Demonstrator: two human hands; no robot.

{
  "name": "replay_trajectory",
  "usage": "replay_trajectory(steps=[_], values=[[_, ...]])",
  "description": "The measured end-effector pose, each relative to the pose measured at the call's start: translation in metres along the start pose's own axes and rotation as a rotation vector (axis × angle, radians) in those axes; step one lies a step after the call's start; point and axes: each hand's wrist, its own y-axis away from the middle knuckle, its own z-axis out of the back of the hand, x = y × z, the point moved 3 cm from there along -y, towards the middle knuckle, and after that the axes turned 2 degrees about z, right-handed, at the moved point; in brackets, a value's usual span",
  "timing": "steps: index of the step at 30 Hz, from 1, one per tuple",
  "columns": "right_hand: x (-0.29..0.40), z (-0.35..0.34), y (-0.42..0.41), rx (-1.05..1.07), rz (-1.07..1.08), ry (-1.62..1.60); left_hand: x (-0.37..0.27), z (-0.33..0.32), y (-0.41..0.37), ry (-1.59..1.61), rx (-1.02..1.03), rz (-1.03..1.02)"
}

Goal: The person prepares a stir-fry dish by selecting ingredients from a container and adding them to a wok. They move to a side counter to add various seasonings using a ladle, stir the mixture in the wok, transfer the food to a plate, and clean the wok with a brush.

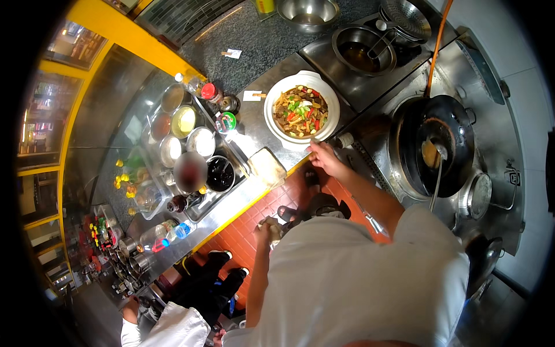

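Observation:
A white two-handled casserole dish stands on the steel counter. It holds a cooked dish of brown strips, red and green pepper pieces and pale garlic. My right hand is at the dish's near rim, fingers curled. Whether they touch or grip the rim is unclear. Down by my waist, my left hand is closed around a crumpled greyish cloth. A folded, stained cloth lies at the counter's edge, left of my right hand.
Steel seasoning pots and bottles stand to the left. On the stove at right, a black wok holds a ladle. Beyond it is a basin of brown liquid. Another person in white stands lower left.

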Motion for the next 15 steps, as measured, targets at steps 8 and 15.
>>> replay_trajectory(steps=[8,15], values=[[0.022,-0.027,-0.084,-0.054,0.116,-0.071,-0.037,0.001,0.011,-0.044,-0.026,-0.057],[0.105,-0.072,-0.152,-0.034,0.125,-0.007,-0.031,-0.009,0.027,0.122,-0.035,0.009]])
